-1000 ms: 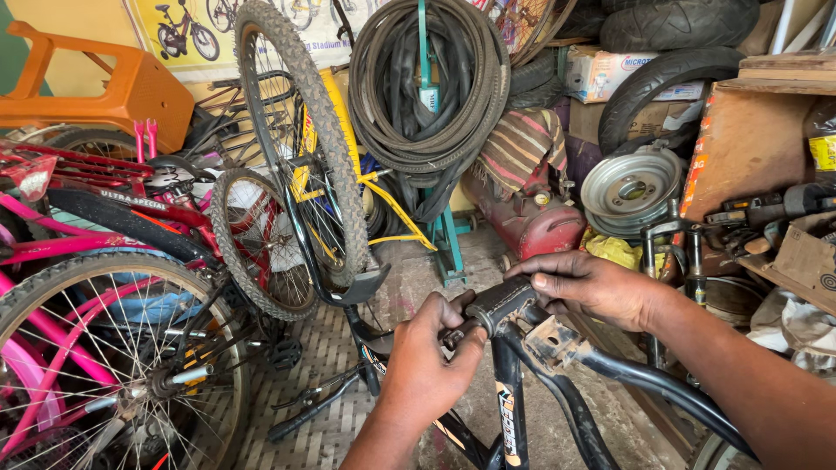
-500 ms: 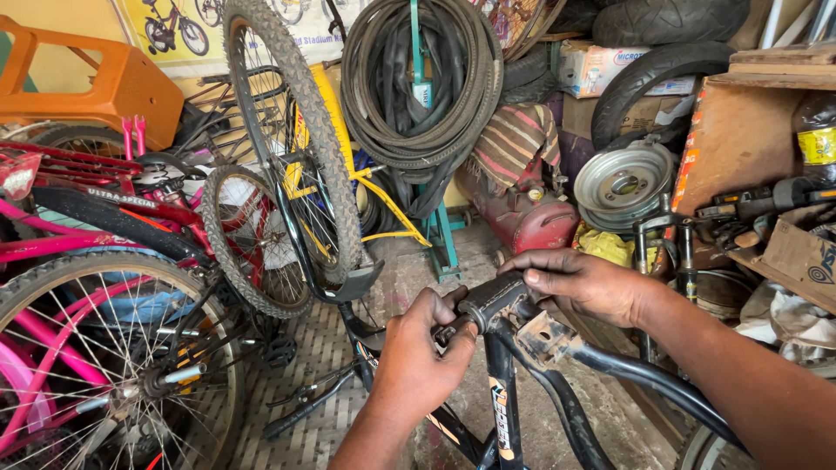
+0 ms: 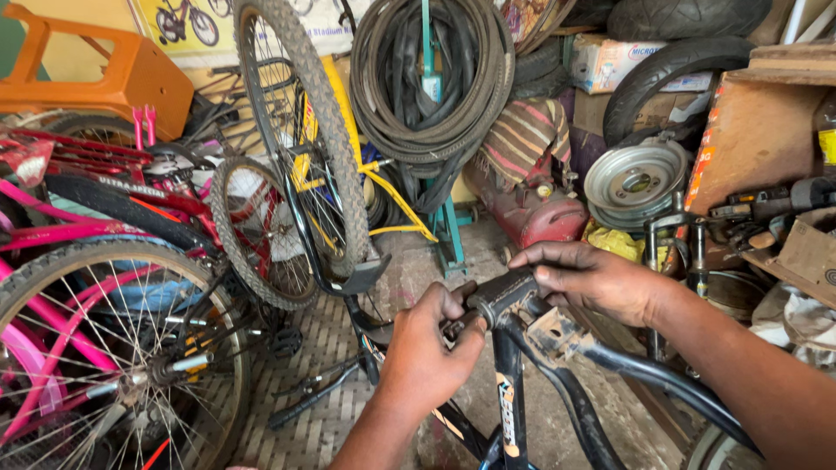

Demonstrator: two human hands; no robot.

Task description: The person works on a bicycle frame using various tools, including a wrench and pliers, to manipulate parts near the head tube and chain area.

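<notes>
While the right hand (image 3: 601,280) clamps the black bicycle frame's tube end (image 3: 509,296) at centre frame and the left hand's (image 3: 427,352) fingers pinch a small part against it, identity unclear, a slip could pinch fingertips or drop that part onto the cluttered floor (image 3: 322,409).

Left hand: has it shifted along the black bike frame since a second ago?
No. The left hand stays gripped beside the black frame's top joint, opposite the right hand.

2 bare hands (image 3: 427,348), bare forearms, no sleeves, gloves or rings
</notes>
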